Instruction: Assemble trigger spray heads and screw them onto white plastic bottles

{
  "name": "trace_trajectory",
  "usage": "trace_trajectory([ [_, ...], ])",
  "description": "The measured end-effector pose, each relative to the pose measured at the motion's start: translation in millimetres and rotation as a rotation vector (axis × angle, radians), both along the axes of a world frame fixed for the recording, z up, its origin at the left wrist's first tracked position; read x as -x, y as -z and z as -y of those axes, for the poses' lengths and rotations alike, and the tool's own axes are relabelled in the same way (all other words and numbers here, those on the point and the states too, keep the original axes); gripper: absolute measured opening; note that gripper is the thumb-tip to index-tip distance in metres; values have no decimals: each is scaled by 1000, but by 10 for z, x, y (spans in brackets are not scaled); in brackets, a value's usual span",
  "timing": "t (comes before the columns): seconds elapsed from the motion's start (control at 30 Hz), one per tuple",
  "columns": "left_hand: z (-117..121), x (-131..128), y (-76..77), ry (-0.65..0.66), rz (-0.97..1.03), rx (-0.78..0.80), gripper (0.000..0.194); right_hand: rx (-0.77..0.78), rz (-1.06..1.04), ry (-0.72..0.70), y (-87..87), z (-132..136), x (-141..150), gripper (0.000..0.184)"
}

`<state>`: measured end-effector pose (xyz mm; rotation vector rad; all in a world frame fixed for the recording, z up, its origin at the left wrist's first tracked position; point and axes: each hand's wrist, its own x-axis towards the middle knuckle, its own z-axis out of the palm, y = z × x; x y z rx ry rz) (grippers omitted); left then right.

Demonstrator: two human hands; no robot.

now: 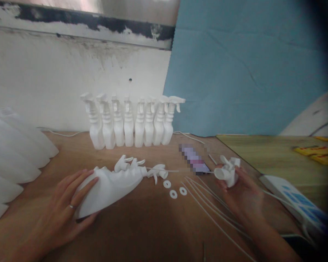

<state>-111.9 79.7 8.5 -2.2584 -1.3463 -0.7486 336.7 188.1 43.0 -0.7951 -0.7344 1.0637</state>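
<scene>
My left hand (68, 203) is wrapped round a white plastic bottle (109, 187), tilted on its side with its mouth toward the right. In my right hand (243, 189) is a white trigger sprayer head (228, 173), gripped between the fingers. A thin dip tube (169, 170) runs between the sprayer head and the bottle's mouth; part of its length is hard to make out. Beyond the bottle lie loose trigger sprayer heads (157, 172). Three white ring washers (173, 194) and several thin white tubes (207, 207) rest on the table between my hands.
Several bottles with sprayers fitted (129, 131) stand in a row by the wall. Larger white bottles (13, 153) lean at the left edge. A phone (194, 160), its screen blurred out, lies past the tubes. At right is a white power strip (287, 196) with cables.
</scene>
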Motion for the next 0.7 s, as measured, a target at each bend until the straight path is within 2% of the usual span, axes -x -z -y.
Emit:
trace_trajectory([
  [0.17,-10,25,-6,-11,1,0,74,4,9,-10,-11,-7,-19,19],
  [0.3,23,-30,-19,35,-28,23,73,39,20,-87,9,42,79,19],
  [0.47,97,-252,-6,138,-30,13,67,139,70,-310,104,318,481,22],
  [0.57,140,-380,12,178,-19,37,66,190,119,-582,194,548,750,26],
  [0.7,171,-433,25,193,34,70,65,159,169,-715,323,703,888,34],
])
